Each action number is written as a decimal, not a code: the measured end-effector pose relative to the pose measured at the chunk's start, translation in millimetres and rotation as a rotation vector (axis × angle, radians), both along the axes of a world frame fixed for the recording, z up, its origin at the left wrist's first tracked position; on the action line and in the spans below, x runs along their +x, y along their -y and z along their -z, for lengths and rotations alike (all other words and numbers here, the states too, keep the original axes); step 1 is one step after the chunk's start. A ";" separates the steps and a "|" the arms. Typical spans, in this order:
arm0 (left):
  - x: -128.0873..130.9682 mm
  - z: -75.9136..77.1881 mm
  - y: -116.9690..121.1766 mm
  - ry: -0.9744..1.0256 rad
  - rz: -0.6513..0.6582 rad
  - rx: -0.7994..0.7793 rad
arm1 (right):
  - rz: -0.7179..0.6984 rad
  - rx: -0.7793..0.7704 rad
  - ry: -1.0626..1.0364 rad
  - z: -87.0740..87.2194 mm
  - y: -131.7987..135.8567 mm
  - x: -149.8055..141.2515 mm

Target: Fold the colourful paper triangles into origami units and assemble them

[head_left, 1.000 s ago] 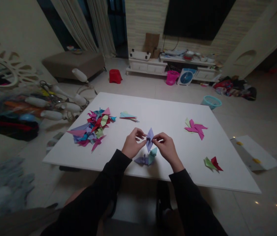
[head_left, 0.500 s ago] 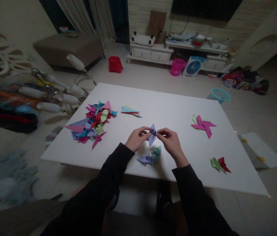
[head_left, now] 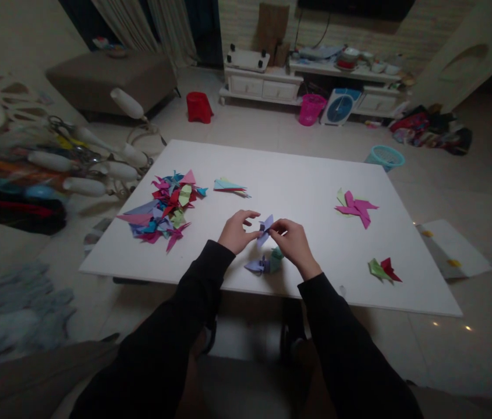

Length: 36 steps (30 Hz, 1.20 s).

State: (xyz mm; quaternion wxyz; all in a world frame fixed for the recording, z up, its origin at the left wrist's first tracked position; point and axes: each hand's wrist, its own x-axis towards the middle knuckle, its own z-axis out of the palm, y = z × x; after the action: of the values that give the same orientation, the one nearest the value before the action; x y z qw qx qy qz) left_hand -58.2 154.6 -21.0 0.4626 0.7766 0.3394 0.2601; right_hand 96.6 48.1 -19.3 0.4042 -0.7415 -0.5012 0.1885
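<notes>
A lilac origami piece [head_left: 265, 230] with pointed ends is held just above the white table. My right hand [head_left: 289, 238] pinches its right side between thumb and fingers. At its left side, my left hand [head_left: 237, 231] has its index finger lifted away from the thumb; the thumb tip is at the paper's edge, and I cannot tell if it touches. Below the hands lie another lilac origami piece [head_left: 256, 266] and a teal origami piece [head_left: 276, 259], side by side on the table.
On the white table [head_left: 307, 186] lie a heap of coloured origami [head_left: 171, 203] at left, flat folded papers [head_left: 230, 187] behind the hands, pink origami [head_left: 357, 208] and green-and-red origami [head_left: 384, 270] at right. A turquoise basket [head_left: 384, 156] stands past the far right corner.
My left index finger has lifted off the lilac origami piece, which has tilted and stays in my right hand. The whole view has shifted slightly.
</notes>
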 end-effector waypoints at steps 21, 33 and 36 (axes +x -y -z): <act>8.2 13.9 -12.5 -0.649 0.250 0.388 | 0.024 -0.133 0.160 -0.6 -5.7 6.0; 16.5 35.7 -6.0 -0.666 0.362 0.316 | 0.032 -0.132 0.158 -1.6 -0.3 12.2; 20.0 37.8 -4.9 -0.662 0.400 0.310 | 0.032 -0.140 0.152 -1.1 -2.9 13.0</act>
State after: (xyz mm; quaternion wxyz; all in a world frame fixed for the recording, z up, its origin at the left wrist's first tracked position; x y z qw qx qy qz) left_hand -38.2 159.4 -58.8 0.2475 0.9294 0.2691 -0.0505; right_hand 109.6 51.0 -18.2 0.3151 -0.7882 -0.5039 0.1597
